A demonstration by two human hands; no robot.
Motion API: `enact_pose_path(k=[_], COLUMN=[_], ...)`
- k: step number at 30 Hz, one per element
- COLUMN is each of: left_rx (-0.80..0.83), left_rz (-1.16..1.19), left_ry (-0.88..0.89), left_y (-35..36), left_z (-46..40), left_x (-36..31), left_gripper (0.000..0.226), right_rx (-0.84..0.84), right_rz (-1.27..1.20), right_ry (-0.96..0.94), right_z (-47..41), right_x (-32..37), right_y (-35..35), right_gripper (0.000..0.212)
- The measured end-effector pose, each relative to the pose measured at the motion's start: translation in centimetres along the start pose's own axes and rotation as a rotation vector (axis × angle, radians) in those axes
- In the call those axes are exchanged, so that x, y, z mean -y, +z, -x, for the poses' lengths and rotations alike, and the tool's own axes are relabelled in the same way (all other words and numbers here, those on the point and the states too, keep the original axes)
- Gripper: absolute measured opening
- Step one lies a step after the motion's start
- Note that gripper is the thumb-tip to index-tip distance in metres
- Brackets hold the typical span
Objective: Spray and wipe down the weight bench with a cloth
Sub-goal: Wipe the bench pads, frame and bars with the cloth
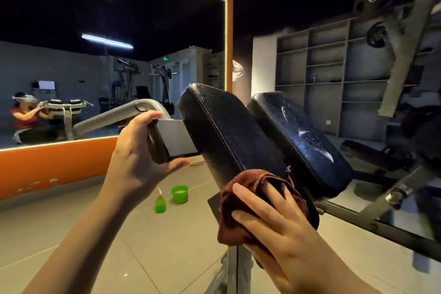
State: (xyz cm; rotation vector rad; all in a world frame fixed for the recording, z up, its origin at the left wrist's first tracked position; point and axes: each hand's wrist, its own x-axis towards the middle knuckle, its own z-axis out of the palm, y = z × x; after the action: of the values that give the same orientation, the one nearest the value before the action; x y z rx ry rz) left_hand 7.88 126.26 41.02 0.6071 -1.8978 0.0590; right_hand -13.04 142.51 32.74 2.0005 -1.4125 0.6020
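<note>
The right hand (274, 217) presses a reddish-brown cloth (250, 198) against the near, lower end of the black bench pad (226, 131), fingers spread wide and flat over the cloth, which bunches beneath and left of them. The pad's long axis rises away, tilting up toward the mirror (107, 55). The left hand (138, 150) curls around the grey frame bracket (174, 138) beside the pad's left edge. A second pad (303, 136) lies alongside on the right.
</note>
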Motion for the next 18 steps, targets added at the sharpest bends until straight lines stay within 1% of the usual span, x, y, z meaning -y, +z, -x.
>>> enact_pose_path(k=[2, 4, 7, 10, 12, 14, 16, 18], left_rx=[0.014, 0.025, 0.042, 0.082, 0.112, 0.138, 0.142, 0.139], left_rz=[0.042, 0.114, 0.256, 0.397, 0.457, 0.531, 0.615, 0.675], left_ry=[-0.015, -0.021, 0.008, 0.035, 0.063, 0.064, 0.049, 0.045], left_y=[0.1, 0.1, 0.0, -0.5, -0.9, -1.1, -1.1, -0.9], left_z=[-0.1, 0.0, 0.0, 0.0, 0.2, 0.3, 0.3, 0.2], left_x=[-0.1, 0.1, 0.6, 1.6, 2.4, 3.4, 4.5, 5.3], left_gripper=[0.097, 0.095, 0.087, 0.087, 0.089, 0.089, 0.088, 0.08], right_rx=[-0.039, -0.078, -0.121, -0.094, -0.084, -0.074, -0.082, -0.072], right_rz=[0.02, -0.018, -0.068, -0.009, 0.017, 0.066, 0.119, 0.197], right_ry=[0.026, 0.061, 0.087, 0.145, 0.176, 0.169, 0.143, 0.15], right_z=[-0.4, -2.5, -8.8, -16.5, -19.1, -18.5, -15.6, -11.7], right_x=[0.1, 0.3, -0.3, -1.2, -1.3, -1.2, -0.9, -0.3], right_y=[0.0, -0.5, -1.4, -1.9, -1.6, -1.2, -0.9, -0.7], right_gripper=[0.038, 0.039, 0.037, 0.033, 0.033, 0.034, 0.039, 0.043])
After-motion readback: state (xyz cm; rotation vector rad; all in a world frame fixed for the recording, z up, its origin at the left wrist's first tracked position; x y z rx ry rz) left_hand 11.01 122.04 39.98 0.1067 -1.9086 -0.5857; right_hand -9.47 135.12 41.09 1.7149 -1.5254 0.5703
